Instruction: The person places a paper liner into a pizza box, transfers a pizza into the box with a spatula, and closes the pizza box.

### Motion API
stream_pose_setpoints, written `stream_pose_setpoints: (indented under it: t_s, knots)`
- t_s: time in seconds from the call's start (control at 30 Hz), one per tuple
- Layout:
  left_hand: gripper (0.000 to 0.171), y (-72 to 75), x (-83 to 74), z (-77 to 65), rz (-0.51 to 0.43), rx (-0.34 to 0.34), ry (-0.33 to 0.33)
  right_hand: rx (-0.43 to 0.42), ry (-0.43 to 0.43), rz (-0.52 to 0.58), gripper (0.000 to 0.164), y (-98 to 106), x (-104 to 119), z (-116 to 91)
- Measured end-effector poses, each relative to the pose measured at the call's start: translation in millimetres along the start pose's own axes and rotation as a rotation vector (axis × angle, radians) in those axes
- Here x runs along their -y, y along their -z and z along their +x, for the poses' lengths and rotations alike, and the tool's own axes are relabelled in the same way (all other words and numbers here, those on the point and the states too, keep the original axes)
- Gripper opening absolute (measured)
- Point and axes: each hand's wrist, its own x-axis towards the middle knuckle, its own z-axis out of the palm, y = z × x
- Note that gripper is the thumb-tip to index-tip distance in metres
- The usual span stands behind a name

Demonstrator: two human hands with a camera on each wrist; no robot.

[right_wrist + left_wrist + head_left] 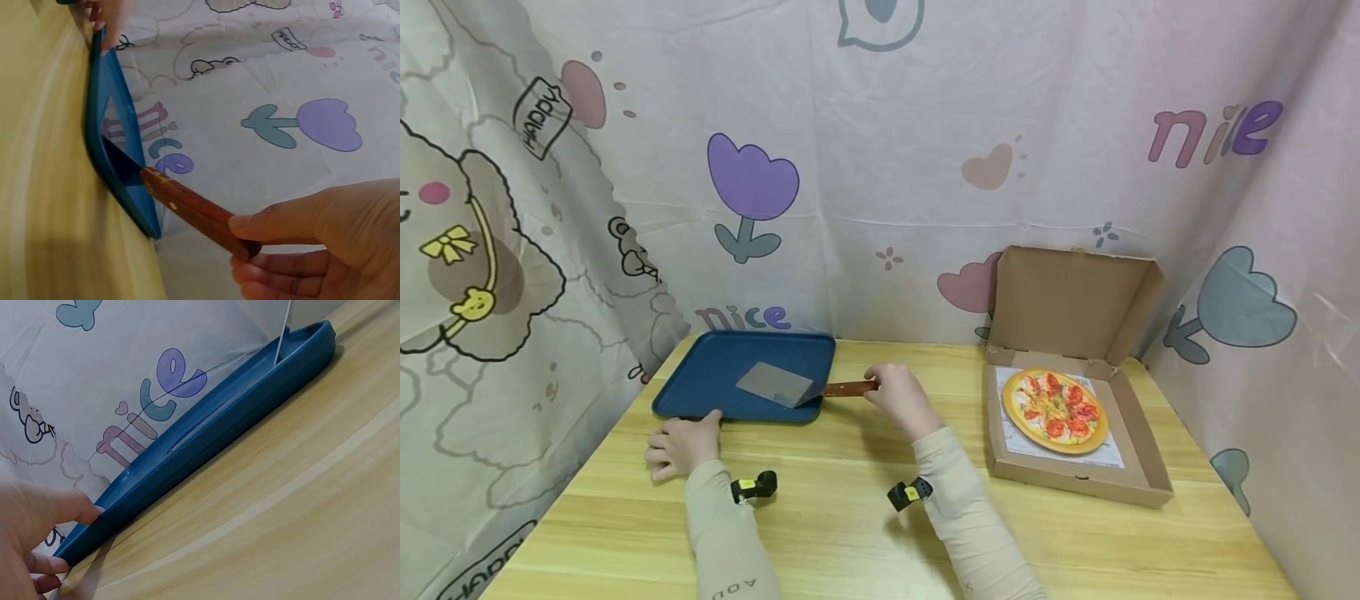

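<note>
My right hand (901,398) grips the end of the brown wooden handle (197,215) of a spatula, thumb on top and fingers beneath. The spatula's flat metal blade (775,384) lies over the blue tray (711,367), its handle reaching past the tray's right side. At the tray's near left corner my left hand (683,446) pinches the rim, with the thumb over the edge and fingers low on the outside, as the left wrist view shows. A pizza (1055,412) with red tomato slices rests on a yellow round plate inside an open cardboard box (1078,482), to the right of my right hand.
The box lid (1067,300) stands upright at the back, close to the printed curtain (880,192). White printed paper (1105,454) lies under the plate. Wood-grain tabletop (827,517) stretches between the tray and the box. Each wrist wears a small black camera.
</note>
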Motion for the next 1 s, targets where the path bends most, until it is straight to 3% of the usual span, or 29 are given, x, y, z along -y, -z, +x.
stream_pose_setpoints:
  t_s: [0.47, 0.83, 1.0]
  knots:
    - [0.097, -1.2, 0.6, -0.8, -0.009, -0.011, 0.0, -0.14, 0.018, 0.054, 0.026, -23, 5, 4]
    - [0.095, -2.7, 0.6, 0.0, -0.014, -0.023, -0.002, -0.103, -0.019, 0.107, 0.036, -18, -1, 5]
    - [0.079, -1.1, 0.9, -0.1, -0.058, -0.045, 0.001, -0.085, -0.039, 0.156, 0.037, -11, -7, 5]
